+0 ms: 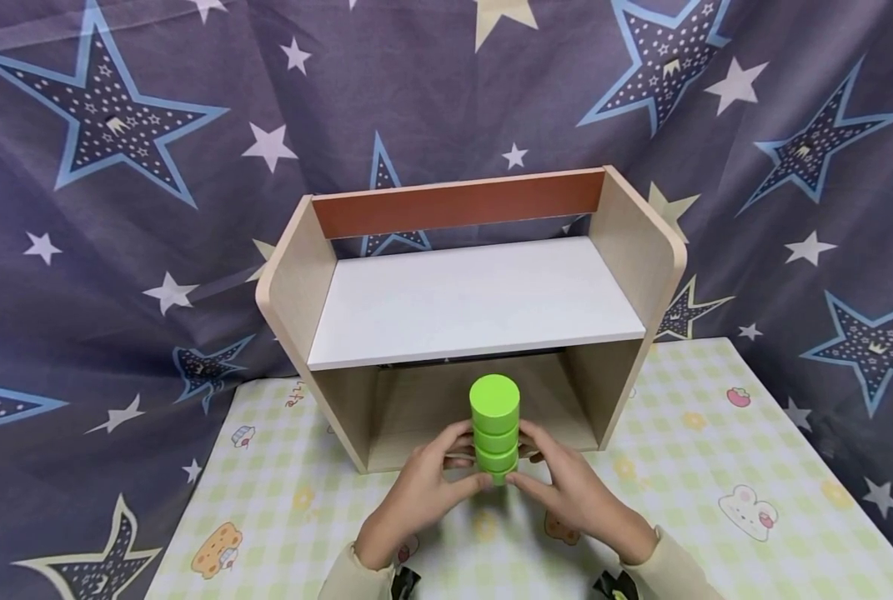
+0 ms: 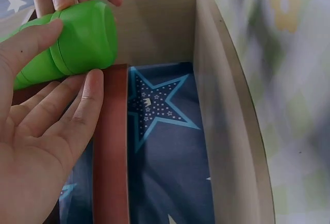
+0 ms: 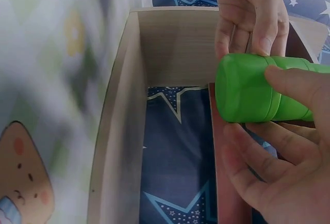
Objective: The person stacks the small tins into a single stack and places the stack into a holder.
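Observation:
A bright green cylinder (image 1: 494, 404) with grooves round it stands upright between my two hands, in front of the shelf's lower opening. On its left side my left hand (image 1: 433, 486) holds it with thumb and fingers. My right hand (image 1: 570, 487) grips the other side, its thumb near the lower end. In the left wrist view the cylinder's rounded end (image 2: 93, 35) shows apart from the tablecloth. Thumbs and fingertips from both sides touch the cylinder's body (image 3: 250, 90) in the right wrist view.
Just behind the hands is a wooden shelf unit (image 1: 644, 237) with a white upper board (image 1: 469, 300) and a brown back rail (image 1: 461, 204). Beneath it lies a green checked tablecloth (image 1: 709, 433). A dark star-patterned curtain (image 1: 431, 92) hangs behind.

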Motion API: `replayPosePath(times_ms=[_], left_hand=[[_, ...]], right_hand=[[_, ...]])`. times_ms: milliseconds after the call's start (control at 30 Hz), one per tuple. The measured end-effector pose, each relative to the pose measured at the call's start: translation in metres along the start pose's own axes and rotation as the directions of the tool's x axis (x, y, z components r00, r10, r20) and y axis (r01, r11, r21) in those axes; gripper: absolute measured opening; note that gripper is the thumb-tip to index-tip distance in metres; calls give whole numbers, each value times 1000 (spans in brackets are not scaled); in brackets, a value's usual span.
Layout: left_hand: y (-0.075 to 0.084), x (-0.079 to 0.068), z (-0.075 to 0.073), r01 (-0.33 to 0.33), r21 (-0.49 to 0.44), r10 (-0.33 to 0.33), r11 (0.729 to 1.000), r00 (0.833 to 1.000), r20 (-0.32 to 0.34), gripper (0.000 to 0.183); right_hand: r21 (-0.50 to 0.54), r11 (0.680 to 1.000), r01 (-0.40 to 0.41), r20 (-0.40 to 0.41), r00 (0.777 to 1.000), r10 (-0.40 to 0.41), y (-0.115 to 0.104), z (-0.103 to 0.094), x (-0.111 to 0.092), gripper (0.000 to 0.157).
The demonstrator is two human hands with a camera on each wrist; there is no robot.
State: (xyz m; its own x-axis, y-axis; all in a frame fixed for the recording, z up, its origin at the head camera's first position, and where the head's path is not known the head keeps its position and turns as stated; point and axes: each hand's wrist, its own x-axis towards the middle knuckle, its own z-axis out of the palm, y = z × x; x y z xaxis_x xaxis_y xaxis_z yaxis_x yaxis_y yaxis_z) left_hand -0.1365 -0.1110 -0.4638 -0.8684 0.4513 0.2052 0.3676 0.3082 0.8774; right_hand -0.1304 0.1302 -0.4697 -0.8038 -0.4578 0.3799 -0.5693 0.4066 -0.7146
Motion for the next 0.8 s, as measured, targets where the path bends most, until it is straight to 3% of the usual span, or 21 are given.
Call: replayPosePath(times_ms=[500,800], left_hand=[[18,6,-13,-34,-35,33,999,999,-17,67],[29,12,-23,-109,-12,108,994,993,-38,67]], right_hand=[[-3,999,44,-31,999,-44,-14,-14,11,70],[-89,986,144,-42,988,-148,-23,-26,21,72]])
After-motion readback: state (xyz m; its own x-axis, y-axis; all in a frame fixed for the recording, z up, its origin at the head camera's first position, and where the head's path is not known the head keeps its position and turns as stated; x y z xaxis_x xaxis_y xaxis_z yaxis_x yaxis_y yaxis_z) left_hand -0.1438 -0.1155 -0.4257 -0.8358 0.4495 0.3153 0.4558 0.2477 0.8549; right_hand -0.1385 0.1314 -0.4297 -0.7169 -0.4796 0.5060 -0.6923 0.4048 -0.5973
